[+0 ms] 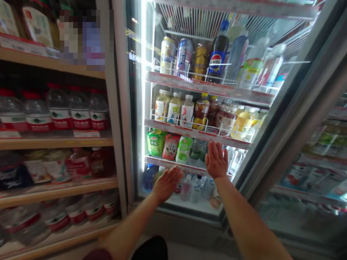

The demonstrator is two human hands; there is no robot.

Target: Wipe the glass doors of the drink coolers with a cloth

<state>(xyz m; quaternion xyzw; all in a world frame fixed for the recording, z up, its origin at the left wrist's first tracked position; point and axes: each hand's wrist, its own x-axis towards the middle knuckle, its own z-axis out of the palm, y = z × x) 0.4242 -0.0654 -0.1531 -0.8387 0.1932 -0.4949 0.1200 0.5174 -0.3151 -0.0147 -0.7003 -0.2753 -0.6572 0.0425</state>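
Both my hands are raised in front of a lit drinks cooler (200, 134), palms toward it. My left hand (167, 183) is lower, stretched flat with fingers together, before the bottom shelf bottles. Higher and to the right, my right hand (217, 159) has its fingers extended upward, near small dark green bottles (195, 148). Neither holds anything. Whether they touch the glass I cannot tell. Left of the right hand stand a light green pack (184, 150), a red pack (170, 146) and a green pack (156, 142).
Cans and a cola bottle (217, 54) fill the upper cooler shelf; juice bottles (187, 110) stand below them. Wooden shelves (62, 143) with red-capped water bottles (78, 108) are at the left. A metal door frame (271, 126) slants along the right, with another cooler beyond.
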